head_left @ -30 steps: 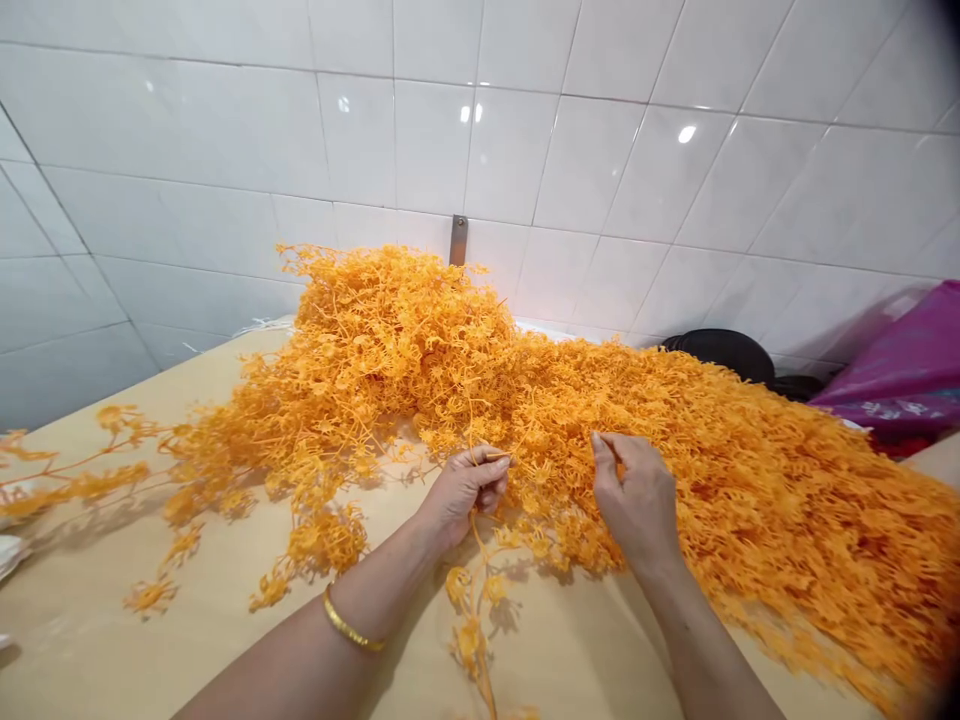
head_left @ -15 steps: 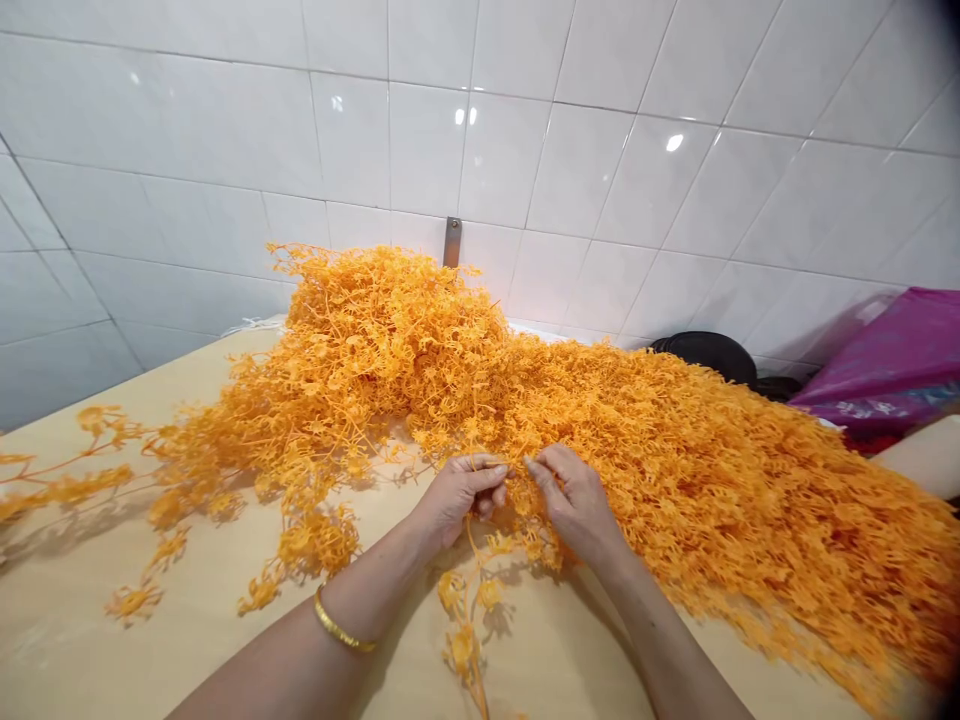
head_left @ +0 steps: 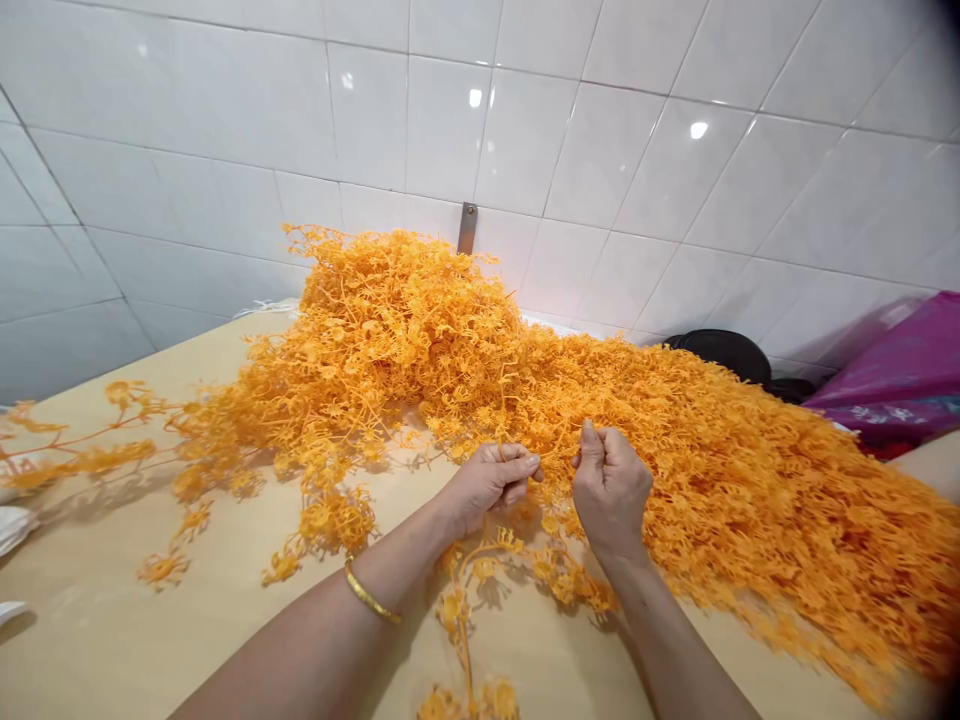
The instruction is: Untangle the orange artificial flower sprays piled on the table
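Observation:
Orange plastic flower sprays (head_left: 409,330) are heaped in front of me, thin-stemmed with small spidery blossoms. My left hand (head_left: 491,486), with a gold bangle (head_left: 367,594) on its wrist, pinches a thin orange stem between thumb and fingers. To its right, my right hand (head_left: 613,492) is closed, thumb up, at the near edge of the heap. A thin strand seems to run between the two hands, though its end inside the right fingers is hidden. Below them, a loose flower stem (head_left: 465,640) curves down over the table toward me.
The heap stretches across the beige table (head_left: 247,650) to the right edge. Single sprays (head_left: 82,465) reach out left, near a white object (head_left: 13,527). Behind stand a tiled wall (head_left: 375,110) with a metal bracket (head_left: 467,228), a black round object (head_left: 720,352) and a purple bag (head_left: 892,365).
My right hand has moved right, away from the left one, and turned thumb up. My left hand has shifted slightly right. The view has tilted a little, and more loose sprays show below my hands.

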A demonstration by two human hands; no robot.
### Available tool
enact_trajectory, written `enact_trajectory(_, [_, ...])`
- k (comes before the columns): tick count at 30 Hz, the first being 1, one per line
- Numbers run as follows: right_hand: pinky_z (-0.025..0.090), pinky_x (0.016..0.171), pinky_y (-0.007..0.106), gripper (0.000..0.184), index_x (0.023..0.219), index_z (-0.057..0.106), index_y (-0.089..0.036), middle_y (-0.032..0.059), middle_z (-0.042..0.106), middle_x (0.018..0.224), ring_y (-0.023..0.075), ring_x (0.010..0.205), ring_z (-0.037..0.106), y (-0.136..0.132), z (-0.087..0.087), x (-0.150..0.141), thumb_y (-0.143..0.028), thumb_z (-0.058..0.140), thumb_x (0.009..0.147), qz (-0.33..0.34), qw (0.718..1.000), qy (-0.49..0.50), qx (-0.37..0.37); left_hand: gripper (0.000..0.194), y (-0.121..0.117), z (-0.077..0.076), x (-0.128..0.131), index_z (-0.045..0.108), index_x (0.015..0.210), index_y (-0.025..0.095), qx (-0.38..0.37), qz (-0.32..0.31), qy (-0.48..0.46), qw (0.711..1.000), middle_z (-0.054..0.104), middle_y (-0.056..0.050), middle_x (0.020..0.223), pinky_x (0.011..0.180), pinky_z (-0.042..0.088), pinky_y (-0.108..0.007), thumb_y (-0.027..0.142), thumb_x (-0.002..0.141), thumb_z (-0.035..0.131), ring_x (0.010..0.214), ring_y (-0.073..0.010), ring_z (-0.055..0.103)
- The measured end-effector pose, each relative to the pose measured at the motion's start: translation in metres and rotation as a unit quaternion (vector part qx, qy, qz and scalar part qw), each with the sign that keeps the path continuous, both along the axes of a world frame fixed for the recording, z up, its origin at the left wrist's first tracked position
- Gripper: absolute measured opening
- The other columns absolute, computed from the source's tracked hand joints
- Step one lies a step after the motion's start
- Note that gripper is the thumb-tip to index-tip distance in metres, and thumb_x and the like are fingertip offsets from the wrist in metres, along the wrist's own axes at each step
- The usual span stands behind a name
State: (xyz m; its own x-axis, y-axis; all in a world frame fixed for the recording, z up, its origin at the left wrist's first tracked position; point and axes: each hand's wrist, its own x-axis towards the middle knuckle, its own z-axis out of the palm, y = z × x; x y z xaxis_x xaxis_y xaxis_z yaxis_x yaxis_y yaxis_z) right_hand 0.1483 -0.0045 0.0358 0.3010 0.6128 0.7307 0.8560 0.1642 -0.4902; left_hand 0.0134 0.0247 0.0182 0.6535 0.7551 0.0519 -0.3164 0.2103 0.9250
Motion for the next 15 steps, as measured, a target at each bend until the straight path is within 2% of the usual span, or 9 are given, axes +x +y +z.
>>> enact_trajectory(5, [0.027,0.047,0.024,0.033,0.057,0.038,-0.019,-0.0012,0.045,0.048,0.0106,0.044,0.039,0.001,0.001,-0.007,-0.037,0.034,0.084,-0.029,0.999,0.035,-0.011,0.025,0.001,0.001,0.002,0.055,0.064,0.012,0.018,0.012,-0.023,1.0,0.031,0.007,0.034,0.038,0.008,-0.022,0.036,0.073,0.052,0.032,-0.003,0.02])
enact_trajectory(9, [0.031,0.049,0.025,0.034,0.056,0.037,-0.02,-0.0006,0.047,0.047,0.0114,0.044,0.043,0.0,0.005,-0.01,-0.04,0.034,0.083,-0.02,0.997,0.071,-0.037,0.026,-0.002,0.003,0.002,0.055,0.062,0.012,0.017,0.008,-0.035,0.999,0.03,0.007,0.034,0.039,0.009,-0.021,0.037,0.071,0.054,0.032,-0.0023,0.02])
enact_trajectory(11, [0.032,0.049,0.026,0.034,0.058,0.038,-0.02,0.0003,0.048,0.049,0.0123,0.045,0.044,0.0,0.008,0.0,-0.043,0.033,0.083,-0.019,0.992,0.117,-0.044,0.026,-0.001,0.002,-0.001,0.054,0.06,0.013,0.003,0.01,-0.032,0.999,0.03,0.007,0.034,0.038,0.009,-0.021,0.038,0.069,0.056,0.032,-0.0022,0.02])
enact_trajectory(14, [0.031,0.043,0.026,0.035,0.063,0.039,-0.021,0.0005,0.046,0.052,0.0139,0.044,0.045,0.001,0.012,0.027,-0.047,0.027,0.082,-0.06,0.971,0.23,0.011,0.026,0.006,-0.003,-0.011,0.053,0.061,0.013,-0.031,0.046,-0.036,0.998,0.028,0.008,0.033,0.037,0.007,-0.021,0.038,0.067,0.059,0.03,-0.002,0.018])
enact_trajectory(15, [0.029,0.042,0.026,0.034,0.066,0.039,-0.021,-0.0003,0.044,0.051,0.0142,0.044,0.045,0.0,0.012,0.036,-0.047,0.025,0.083,-0.074,0.969,0.232,0.032,0.025,0.009,-0.005,-0.013,0.053,0.062,0.013,-0.042,0.066,-0.047,0.996,0.027,0.009,0.032,0.036,0.007,-0.021,0.038,0.067,0.058,0.03,-0.0019,0.017])
